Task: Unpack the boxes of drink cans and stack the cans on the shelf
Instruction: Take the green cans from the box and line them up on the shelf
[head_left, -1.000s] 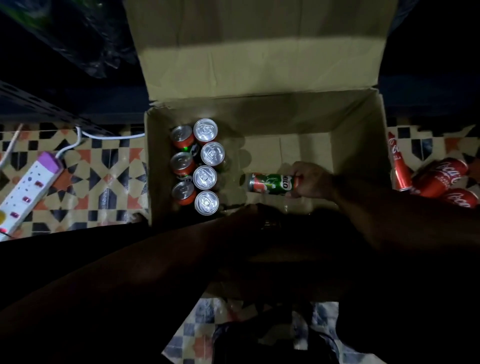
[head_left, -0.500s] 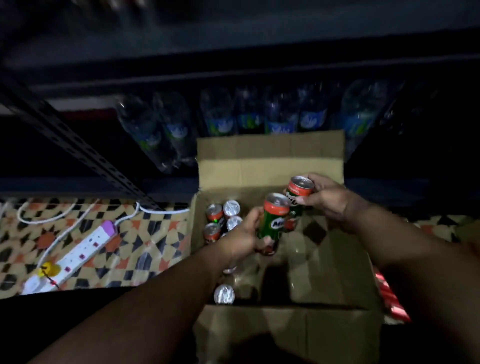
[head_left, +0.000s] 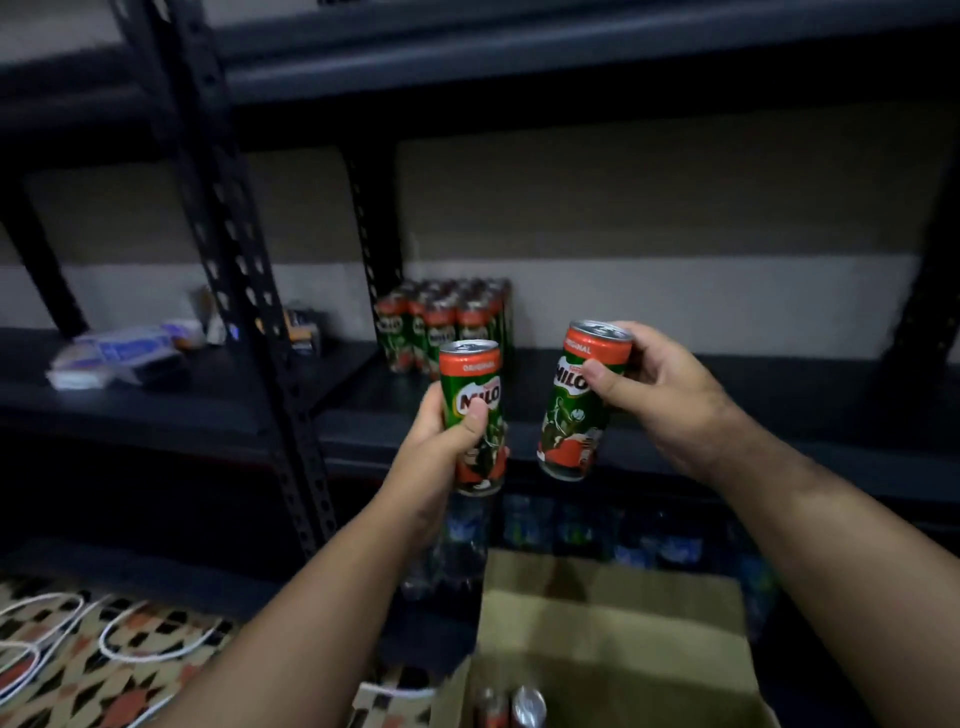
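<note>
My left hand (head_left: 447, 441) grips an upright green and red Milo can (head_left: 472, 384). My right hand (head_left: 660, 395) grips a second Milo can (head_left: 576, 410), tilted slightly to the left. Both cans hang in front of the dark metal shelf (head_left: 675, 415). On that shelf, just behind the left can, stands a block of several Milo cans (head_left: 441, 322). The open cardboard box (head_left: 613, 623) sits below, with can tops (head_left: 511, 706) showing at its left inner side.
A black perforated upright (head_left: 249, 291) divides the shelving left of my hands. A wrapped white packet (head_left: 119, 353) lies on the left shelf. Water bottles (head_left: 571, 530) fill the lower shelf. White cable (head_left: 130, 639) loops on the patterned floor at lower left.
Both hands have lifted their cans out of the box and up to shelf height. My view has risen from the box to the shelf with the stacked cans.
</note>
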